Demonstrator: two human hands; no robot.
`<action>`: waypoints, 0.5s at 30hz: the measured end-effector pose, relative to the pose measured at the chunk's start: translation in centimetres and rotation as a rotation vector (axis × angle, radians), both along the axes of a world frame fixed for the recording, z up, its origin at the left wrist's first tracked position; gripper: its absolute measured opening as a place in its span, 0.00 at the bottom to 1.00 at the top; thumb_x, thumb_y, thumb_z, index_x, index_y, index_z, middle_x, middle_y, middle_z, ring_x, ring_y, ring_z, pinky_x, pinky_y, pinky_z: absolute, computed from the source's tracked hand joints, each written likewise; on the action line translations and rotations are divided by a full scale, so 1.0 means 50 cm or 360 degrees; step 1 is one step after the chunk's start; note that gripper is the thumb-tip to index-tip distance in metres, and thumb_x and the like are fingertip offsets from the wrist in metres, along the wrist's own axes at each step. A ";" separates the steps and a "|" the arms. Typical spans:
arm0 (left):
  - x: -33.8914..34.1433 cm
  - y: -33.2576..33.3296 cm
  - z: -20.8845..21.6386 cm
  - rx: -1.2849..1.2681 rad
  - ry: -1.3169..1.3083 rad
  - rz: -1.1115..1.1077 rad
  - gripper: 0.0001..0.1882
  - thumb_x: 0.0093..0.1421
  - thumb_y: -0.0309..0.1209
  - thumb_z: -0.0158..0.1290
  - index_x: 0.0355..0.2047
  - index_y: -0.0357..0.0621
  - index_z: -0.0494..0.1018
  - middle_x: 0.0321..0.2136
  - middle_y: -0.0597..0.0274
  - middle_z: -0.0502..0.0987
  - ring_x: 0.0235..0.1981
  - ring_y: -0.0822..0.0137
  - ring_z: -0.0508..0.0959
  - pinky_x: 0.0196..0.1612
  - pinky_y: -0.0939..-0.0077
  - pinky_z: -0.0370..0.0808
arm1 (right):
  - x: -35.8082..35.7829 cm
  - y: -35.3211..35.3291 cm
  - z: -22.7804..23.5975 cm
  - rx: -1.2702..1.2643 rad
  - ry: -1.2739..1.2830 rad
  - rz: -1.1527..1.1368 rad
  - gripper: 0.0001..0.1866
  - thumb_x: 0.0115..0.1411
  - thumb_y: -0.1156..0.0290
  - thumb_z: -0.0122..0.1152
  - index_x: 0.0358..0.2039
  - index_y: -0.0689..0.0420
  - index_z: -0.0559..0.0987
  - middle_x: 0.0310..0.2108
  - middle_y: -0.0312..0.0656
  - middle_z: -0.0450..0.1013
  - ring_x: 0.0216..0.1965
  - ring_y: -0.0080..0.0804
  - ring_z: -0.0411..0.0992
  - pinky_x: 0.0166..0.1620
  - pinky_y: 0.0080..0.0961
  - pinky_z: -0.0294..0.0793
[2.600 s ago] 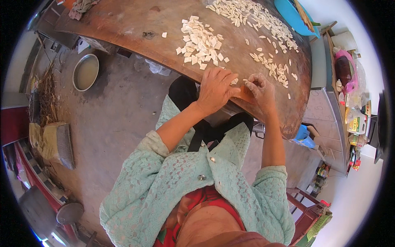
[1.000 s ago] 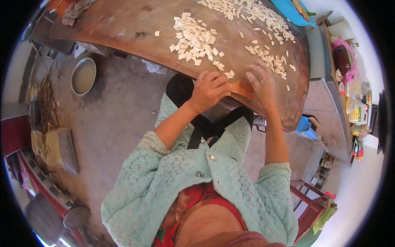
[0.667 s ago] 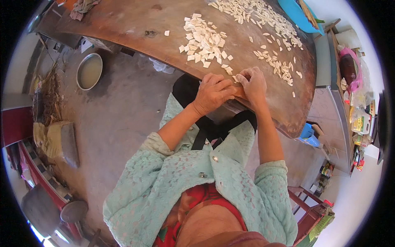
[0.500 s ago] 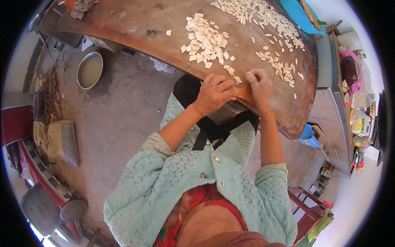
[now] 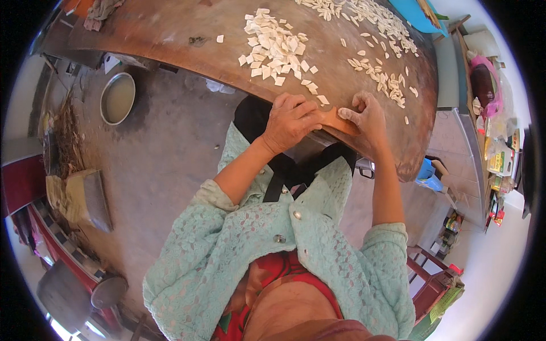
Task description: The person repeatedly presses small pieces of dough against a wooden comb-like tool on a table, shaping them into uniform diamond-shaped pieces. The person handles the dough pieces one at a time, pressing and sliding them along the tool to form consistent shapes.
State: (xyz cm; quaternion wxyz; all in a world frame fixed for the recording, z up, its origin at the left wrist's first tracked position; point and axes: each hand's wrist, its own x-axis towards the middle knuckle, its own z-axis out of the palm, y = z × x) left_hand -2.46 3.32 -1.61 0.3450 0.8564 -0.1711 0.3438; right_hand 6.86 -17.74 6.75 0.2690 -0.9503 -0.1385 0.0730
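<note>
My left hand is closed on one end of a flat orange-brown piece, which looks like a small comb, at the table's near edge. Over its other end is my right hand, dusted pale, with its thumb reaching onto the piece and its fingers curled apart from the thumb. No dough shows under that thumb. Just beyond my hands lies a heap of flat, pale dough squares, a few trailing toward my left fingers. Farther right are many small shaped dough pieces, spread loosely over the wooden table.
A blue basin stands at the table's far right. A grey cloth lies at the far left. On the floor to the left are a metal basin and a cushioned block. Shelves with packages line the right side.
My right thumb has come down onto the orange-brown piece, and the right hand has shifted slightly right. More of that piece shows. The whole view has shifted a little.
</note>
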 end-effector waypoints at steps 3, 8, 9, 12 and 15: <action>0.000 0.001 0.004 -0.0001 -0.0023 0.0005 0.15 0.46 0.39 0.66 0.36 0.58 0.80 0.41 0.76 0.75 0.48 0.65 0.72 0.52 0.61 0.67 | 0.018 -0.005 -0.001 -0.0038 0.0021 -0.0015 0.22 0.44 0.59 0.80 0.28 0.57 0.76 0.25 0.38 0.72 0.27 0.32 0.70 0.33 0.33 0.70; 0.004 0.003 0.009 -0.0012 -0.0021 -0.0039 0.16 0.46 0.39 0.66 0.36 0.58 0.80 0.40 0.76 0.75 0.47 0.66 0.72 0.52 0.61 0.67 | 0.009 -0.011 0.018 0.0149 0.0160 -0.0020 0.13 0.55 0.64 0.72 0.34 0.57 0.80 0.26 0.39 0.74 0.29 0.29 0.72 0.36 0.30 0.72; 0.002 0.006 0.008 -0.0011 -0.0005 -0.0033 0.15 0.47 0.40 0.66 0.36 0.57 0.80 0.41 0.76 0.75 0.47 0.65 0.72 0.52 0.60 0.66 | -0.021 0.020 0.050 0.0090 0.0211 0.0021 0.11 0.57 0.64 0.70 0.36 0.57 0.81 0.27 0.39 0.75 0.29 0.30 0.73 0.37 0.30 0.73; 0.002 0.004 0.010 -0.0029 0.0006 -0.0058 0.14 0.48 0.41 0.65 0.37 0.57 0.82 0.42 0.74 0.76 0.47 0.63 0.72 0.51 0.59 0.66 | -0.036 0.032 0.023 0.0112 0.0210 0.0044 0.11 0.59 0.65 0.67 0.38 0.57 0.83 0.30 0.42 0.76 0.32 0.36 0.76 0.40 0.31 0.74; 0.001 0.003 0.008 -0.0041 -0.0015 -0.0055 0.14 0.48 0.41 0.65 0.37 0.57 0.82 0.42 0.74 0.76 0.47 0.63 0.72 0.51 0.59 0.66 | -0.001 0.048 0.001 0.0065 -0.0690 0.0251 0.11 0.60 0.64 0.66 0.38 0.57 0.84 0.34 0.43 0.77 0.36 0.41 0.77 0.43 0.34 0.75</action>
